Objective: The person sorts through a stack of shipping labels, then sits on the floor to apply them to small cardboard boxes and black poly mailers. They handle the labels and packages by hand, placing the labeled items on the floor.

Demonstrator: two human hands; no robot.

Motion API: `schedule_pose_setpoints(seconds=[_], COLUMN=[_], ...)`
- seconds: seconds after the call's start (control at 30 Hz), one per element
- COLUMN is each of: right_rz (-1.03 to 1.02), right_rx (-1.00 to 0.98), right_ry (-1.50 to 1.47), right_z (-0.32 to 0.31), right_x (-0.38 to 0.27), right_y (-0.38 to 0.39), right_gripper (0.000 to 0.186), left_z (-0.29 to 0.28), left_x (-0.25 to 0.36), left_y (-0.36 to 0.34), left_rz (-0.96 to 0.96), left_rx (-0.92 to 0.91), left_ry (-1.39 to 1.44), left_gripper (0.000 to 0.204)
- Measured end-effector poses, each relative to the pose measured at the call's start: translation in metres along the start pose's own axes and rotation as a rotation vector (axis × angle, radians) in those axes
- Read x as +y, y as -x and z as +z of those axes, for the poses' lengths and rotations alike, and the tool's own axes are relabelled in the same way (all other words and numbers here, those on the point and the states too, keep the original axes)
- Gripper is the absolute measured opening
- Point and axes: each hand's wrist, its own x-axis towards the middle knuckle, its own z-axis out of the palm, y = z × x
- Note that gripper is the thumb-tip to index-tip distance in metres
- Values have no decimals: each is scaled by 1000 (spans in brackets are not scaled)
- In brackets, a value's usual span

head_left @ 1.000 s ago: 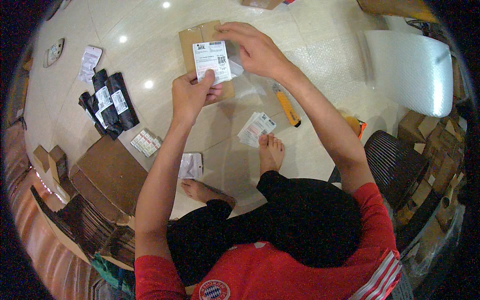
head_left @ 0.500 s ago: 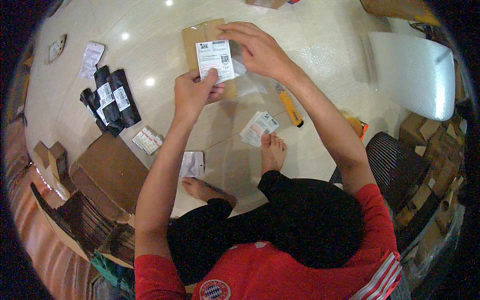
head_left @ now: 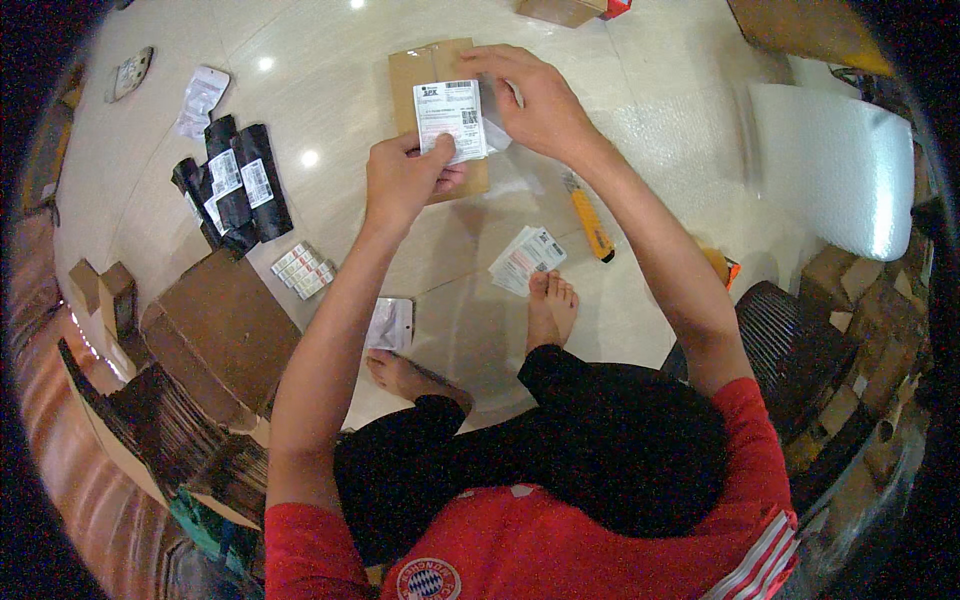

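Note:
My left hand (head_left: 408, 180) pinches a white printed shipping label (head_left: 449, 118) near its lower edge, thumb on top and fingers underneath. The label lies over a flat brown cardboard package (head_left: 408, 68) on the floor, with clear tape at its far end. My right hand (head_left: 540, 105) arches over the package's far right side, fingers apart and thumb showing beside the label. Nothing shows in its grasp; whether its fingertips touch the package I cannot tell. Below it, a thin whitish sheet (head_left: 496, 137) sticks out from under the label.
A yellow box cutter (head_left: 592, 225) and a fan of labels (head_left: 530, 257) lie near my right foot. To the left are black wrapped parcels (head_left: 240, 185), small white boxes (head_left: 302, 270) and a brown carton (head_left: 215, 320). Bubble wrap (head_left: 830, 170) stands at the right.
The whole view has shifted a little, so the floor things appear farther right. My left hand keeps its hold on the label. My right hand's thumb and fingers look slightly more spread.

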Motion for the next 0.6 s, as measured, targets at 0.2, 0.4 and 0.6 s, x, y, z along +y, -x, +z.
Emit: schedule_pose_setpoints(seconds=[0.2,0.4,0.6], right_rz=[483,616,583], right_rx=[-288,-333,-367], right_ry=[-1120,-1233,-1180], right_z=[14,25,27], right_x=[-9,-1,9], right_y=[-27,-37,-35], right_gripper=[42,50,49], left_z=[-2,-3,-18], left_x=[1,-2,-13], left_y=[-1,-3,47], left_rz=[-11,-24,56], left_rx=[6,2,-253], left_ry=[-38,-28,-528], left_gripper=[33,34,29])
